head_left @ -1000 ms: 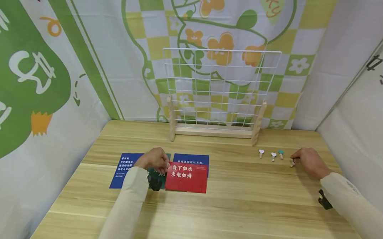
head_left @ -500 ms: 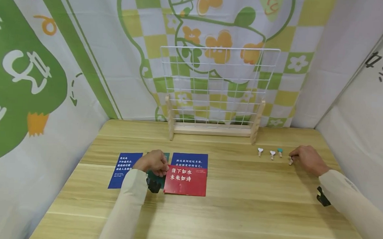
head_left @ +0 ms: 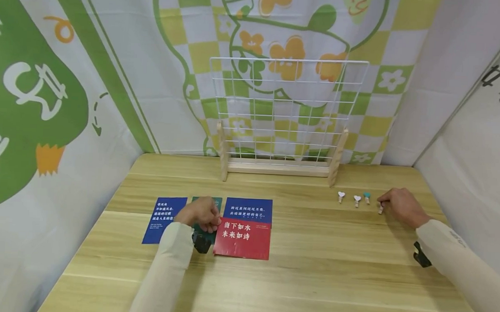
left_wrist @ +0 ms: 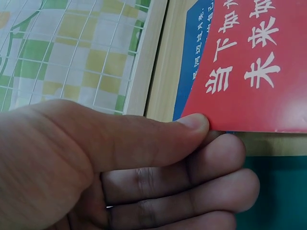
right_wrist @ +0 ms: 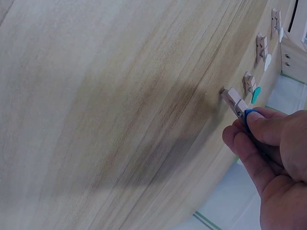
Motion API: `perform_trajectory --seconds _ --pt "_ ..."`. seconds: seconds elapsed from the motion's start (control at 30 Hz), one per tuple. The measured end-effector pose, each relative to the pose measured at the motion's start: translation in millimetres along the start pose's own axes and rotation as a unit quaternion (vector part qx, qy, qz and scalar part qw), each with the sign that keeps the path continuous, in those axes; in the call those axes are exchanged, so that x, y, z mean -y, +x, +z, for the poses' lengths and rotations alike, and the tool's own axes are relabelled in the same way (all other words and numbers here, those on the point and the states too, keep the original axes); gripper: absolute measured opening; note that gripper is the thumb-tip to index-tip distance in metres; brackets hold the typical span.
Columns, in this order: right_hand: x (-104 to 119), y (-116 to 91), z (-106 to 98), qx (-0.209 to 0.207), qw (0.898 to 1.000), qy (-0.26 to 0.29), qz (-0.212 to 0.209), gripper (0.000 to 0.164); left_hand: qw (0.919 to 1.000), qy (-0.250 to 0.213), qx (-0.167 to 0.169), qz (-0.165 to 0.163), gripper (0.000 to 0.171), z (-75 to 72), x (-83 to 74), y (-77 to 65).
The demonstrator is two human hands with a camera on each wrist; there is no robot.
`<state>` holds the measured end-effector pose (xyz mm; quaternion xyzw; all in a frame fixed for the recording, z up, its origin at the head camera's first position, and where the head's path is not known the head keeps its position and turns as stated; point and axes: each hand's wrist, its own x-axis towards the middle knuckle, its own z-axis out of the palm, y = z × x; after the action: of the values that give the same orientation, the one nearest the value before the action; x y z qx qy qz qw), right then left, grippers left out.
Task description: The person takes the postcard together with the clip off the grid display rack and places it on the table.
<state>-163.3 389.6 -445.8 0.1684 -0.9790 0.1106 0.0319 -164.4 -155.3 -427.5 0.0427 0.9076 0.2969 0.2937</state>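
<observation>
My left hand (head_left: 203, 213) pinches the upper left corner of a red card (head_left: 243, 242) with white writing. In the left wrist view the thumb lies on top of the card (left_wrist: 249, 96), with the fingers curled beneath. Under that hand is a green card (head_left: 215, 203), partly covered. At the right, my right hand (head_left: 404, 207) pinches a small wooden clothespin (head_left: 381, 208) by its decorated end. The right wrist view shows a blue piece on this clothespin (right_wrist: 233, 101), mostly behind the thumb, while its bare wooden end points down at the table.
Two blue cards, one on the left (head_left: 159, 219) and one behind the red card (head_left: 249, 208), lie on the table (head_left: 311, 279). Several clothespins, two with white hearts (head_left: 341, 196) and one teal (head_left: 367, 196), lie left of my right hand. A white wire grid rack (head_left: 285, 169) stands behind.
The red card in my left hand has come slightly toward me, uncovering more of the blue card behind it. My right hand stays at the clothespin with little movement.
</observation>
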Motion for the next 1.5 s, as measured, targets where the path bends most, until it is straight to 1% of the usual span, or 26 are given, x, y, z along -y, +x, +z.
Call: perform_trajectory --seconds 0.2,0.57,0.83,1.17,1.5 --pt "-1 2 0 -0.006 1.000 0.002 -0.007 0.016 1.0000 0.004 -0.003 -0.001 0.008 3.9 1.9 -1.8" --pt "-1 5 -2 0.013 1.000 0.001 0.000 0.016 1.0000 0.003 0.006 -0.002 0.009 10.4 3.2 -5.0" --pt "-2 5 0 0.001 1.000 0.003 -0.002 0.015 0.9997 0.001 0.020 -0.013 0.009 14.8 4.4 -5.8" --pt "-4 6 2 0.007 1.000 0.005 0.006 0.015 0.9992 0.007 0.027 -0.028 0.010 19.6 5.5 -10.2" --pt "-6 7 6 0.002 1.000 0.004 0.003 0.013 0.9983 0.009 0.047 -0.035 0.014 21.9 5.8 -10.8"
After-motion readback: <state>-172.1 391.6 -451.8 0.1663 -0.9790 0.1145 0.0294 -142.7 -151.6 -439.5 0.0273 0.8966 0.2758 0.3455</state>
